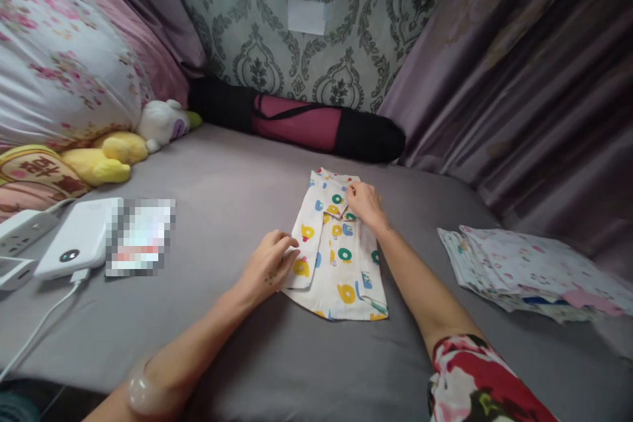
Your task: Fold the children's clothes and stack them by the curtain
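Shirt (336, 250) lies half-folded on the bed (222, 184), left hand (267, 267) pinching its side, right hand (364, 203) gripping its collar; stack (534, 273) right of it.

a bed with a grey sheet (237, 178) carries everything here. on it lie a small printed shirt (336, 257) near the middle, a stack of folded cloths (534, 273) at the right, and a black and maroon long bag (301, 122) along the far wall. at the left sit a white power bank (79, 237) with its cable, a power strip (20, 227), a yellow plush toy (111, 155) and a white plush toy (161, 122).
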Demonstrator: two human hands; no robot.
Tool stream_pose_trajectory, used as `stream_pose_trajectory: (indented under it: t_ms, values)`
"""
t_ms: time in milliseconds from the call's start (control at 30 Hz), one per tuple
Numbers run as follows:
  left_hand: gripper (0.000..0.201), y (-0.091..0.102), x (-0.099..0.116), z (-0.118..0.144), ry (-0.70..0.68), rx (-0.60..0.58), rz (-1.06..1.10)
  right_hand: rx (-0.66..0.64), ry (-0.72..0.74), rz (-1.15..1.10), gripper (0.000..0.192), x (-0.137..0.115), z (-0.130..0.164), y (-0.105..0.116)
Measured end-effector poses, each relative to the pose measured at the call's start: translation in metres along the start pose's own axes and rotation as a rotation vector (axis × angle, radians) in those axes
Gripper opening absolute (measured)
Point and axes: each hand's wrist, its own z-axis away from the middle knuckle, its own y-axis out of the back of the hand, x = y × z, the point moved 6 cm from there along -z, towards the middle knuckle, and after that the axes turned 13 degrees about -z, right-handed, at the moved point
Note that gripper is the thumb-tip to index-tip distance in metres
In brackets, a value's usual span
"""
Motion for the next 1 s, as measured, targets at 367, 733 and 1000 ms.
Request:
stream_pose_trajectory:
  t_ms: [367, 733, 1000]
  values:
    - [0.032, -0.016, -0.013, 0.008, 0.130, -0.126, -0.135, -0.246, 0.071, -0.128, 0.023, -0.058, -0.116, -0.083]
    - [0.034, -0.019, -0.001, 0.011, 0.109, -0.421, -0.290, -0.202, 0.162, -0.101, 0.030, -0.061, -0.132, -0.114]
    - [0.028, -0.006, 0.006, 0.012, -0.017, -0.180, -0.254, -0.130, 0.224, -0.093, 0.035, -0.063, -0.110, -0.111]
